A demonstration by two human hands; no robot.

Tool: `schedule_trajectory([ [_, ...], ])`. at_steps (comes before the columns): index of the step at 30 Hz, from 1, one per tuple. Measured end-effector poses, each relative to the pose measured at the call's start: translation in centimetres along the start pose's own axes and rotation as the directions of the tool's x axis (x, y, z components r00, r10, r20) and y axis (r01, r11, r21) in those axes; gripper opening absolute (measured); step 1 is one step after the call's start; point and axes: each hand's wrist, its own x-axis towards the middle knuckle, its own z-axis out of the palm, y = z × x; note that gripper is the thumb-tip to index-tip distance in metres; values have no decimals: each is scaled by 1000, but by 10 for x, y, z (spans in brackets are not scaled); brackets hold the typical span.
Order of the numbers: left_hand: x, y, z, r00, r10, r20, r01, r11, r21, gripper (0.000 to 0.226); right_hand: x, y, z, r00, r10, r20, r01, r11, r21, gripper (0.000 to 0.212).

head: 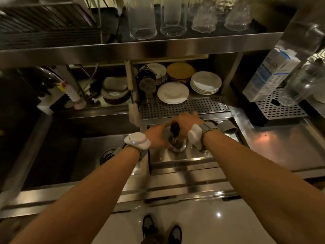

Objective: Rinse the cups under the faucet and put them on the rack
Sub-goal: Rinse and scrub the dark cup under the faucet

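Note:
A clear glass cup (178,146) stands upright in the small steel rinse basin (184,161) in the middle of the counter. My left hand (156,137) holds the cup from its left side, with the fingers curled round it. Just above the cup's mouth, my right hand (185,123) grips a dark rounded object (175,129); I cannot tell whether it is a faucet head or a brush. A dark slatted rack (45,25) sits on the upper shelf at the far left. Several clear glasses (173,18) stand upside down on that shelf.
A deep sink (88,155) with a drain lies to the left of the basin. Stacks of plates (205,82) and a perforated drip tray (184,106) sit behind it. A milk carton (269,74) and a glass bottle (302,83) stand on a machine at right.

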Motion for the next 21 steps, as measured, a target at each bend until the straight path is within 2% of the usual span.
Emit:
schedule_trajectory([
  [3,-15,-8,-12,999,-19,-35,18,999,-31,77,5,-22,-11,997,-26,-68,38,983,178,40],
  [7,-43,-38,-37,990,-71,-125,63,996,-66,68,20,-75,-23,995,-82,-55,91,975,203,48],
  [10,-63,-67,-52,979,-122,-164,109,990,-85,73,37,-107,-25,994,-79,-82,97,963,251,48],
  [14,-91,-120,-71,964,-187,-189,176,982,-74,80,66,-163,-12,994,-87,-60,100,960,260,47],
  [18,-108,-176,-91,964,-213,-159,206,977,-59,83,97,-206,3,997,-72,3,65,914,401,42],
  [21,-113,-202,-101,972,-200,-126,196,980,-37,79,111,-219,9,995,-52,89,9,901,434,54],
])
